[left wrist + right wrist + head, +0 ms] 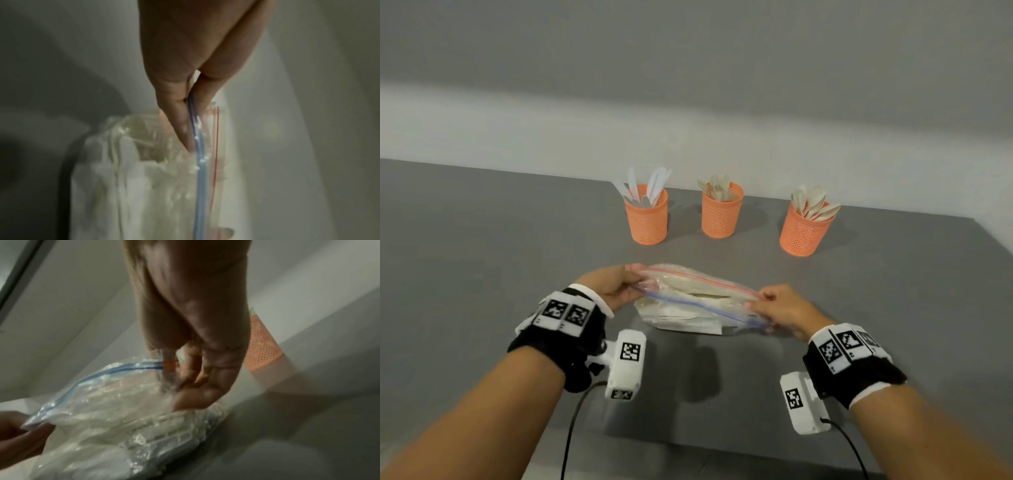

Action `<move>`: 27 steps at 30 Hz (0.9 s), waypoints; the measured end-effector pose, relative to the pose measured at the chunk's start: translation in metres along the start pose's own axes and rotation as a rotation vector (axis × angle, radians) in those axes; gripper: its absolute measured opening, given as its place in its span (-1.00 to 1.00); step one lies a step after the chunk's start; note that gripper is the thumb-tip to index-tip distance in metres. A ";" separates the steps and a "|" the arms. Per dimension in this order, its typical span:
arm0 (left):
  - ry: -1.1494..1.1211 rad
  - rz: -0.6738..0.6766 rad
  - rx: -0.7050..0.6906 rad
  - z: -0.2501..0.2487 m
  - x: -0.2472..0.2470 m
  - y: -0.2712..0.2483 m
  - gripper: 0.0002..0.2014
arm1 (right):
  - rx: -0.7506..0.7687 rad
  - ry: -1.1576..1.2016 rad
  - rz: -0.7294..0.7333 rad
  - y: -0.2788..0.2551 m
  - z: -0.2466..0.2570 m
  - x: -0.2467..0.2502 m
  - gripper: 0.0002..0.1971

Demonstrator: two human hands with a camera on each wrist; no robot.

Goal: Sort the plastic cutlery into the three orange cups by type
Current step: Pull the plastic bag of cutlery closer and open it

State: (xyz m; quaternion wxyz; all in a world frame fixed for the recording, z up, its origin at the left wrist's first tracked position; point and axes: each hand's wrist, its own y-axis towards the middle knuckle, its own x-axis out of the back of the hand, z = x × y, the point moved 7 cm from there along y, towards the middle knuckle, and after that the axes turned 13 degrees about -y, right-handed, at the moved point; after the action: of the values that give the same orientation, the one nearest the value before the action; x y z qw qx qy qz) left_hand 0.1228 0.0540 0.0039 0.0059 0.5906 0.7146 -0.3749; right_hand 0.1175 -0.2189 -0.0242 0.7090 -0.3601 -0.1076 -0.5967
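A clear zip bag (688, 308) of white plastic cutlery lies on the grey table between my hands. My left hand (619, 284) pinches the bag's left corner at its blue and red zip strips (197, 129). My right hand (770, 305) pinches the right end of the zip (170, 366). Behind the bag stand three orange mesh cups. The left cup (647, 219) holds knives, the middle cup (720, 214) holds forks, the right cup (804, 229) holds spoons. Blur in the wrist views hides single pieces inside the bag (123, 426).
The grey table (482, 240) runs to a white wall at the back, and its right edge cuts in near the spoon cup. Black cables hang from the wrist cameras over the near table edge. One orange cup (261, 345) shows behind my right hand.
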 end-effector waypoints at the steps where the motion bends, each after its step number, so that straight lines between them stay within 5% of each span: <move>1: -0.106 0.030 0.046 0.000 -0.002 0.000 -0.71 | -0.055 0.129 0.064 -0.001 -0.003 -0.004 -0.90; 5: -0.062 0.114 0.139 0.006 -0.008 -0.002 -0.62 | -0.063 0.745 0.150 0.005 0.016 -0.002 -0.81; 10: -0.027 0.046 0.115 0.015 0.002 0.011 -0.69 | -0.149 1.088 0.096 0.018 0.026 -0.005 -0.76; 12: -0.051 0.055 0.149 0.021 0.005 0.013 -0.69 | -0.192 1.084 0.083 0.019 0.020 -0.014 -0.88; 15: -0.077 0.020 0.156 0.027 0.009 0.014 -0.72 | -0.222 0.950 0.121 0.013 0.014 -0.026 -0.71; 17: -0.071 0.024 0.182 0.030 0.008 0.013 -0.75 | -0.216 0.889 0.125 0.010 0.012 -0.029 -0.85; 22: -0.087 0.016 0.296 0.036 0.001 0.008 -0.69 | -0.266 0.902 0.137 0.010 0.007 -0.027 -0.78; 25: 0.001 -0.065 0.178 0.025 0.003 0.010 -0.83 | -0.264 0.876 0.118 0.009 0.009 -0.020 -0.68; 27: 0.231 -0.085 -0.120 0.005 0.000 0.009 -0.89 | -0.257 0.788 0.114 0.010 0.010 -0.017 -0.67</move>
State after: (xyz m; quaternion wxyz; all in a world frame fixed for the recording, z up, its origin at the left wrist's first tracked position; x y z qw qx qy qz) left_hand 0.1280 0.0518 -0.0046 -0.0572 0.5977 0.7560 -0.2608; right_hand 0.1250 -0.1992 -0.0301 0.6773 -0.1952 0.2672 -0.6571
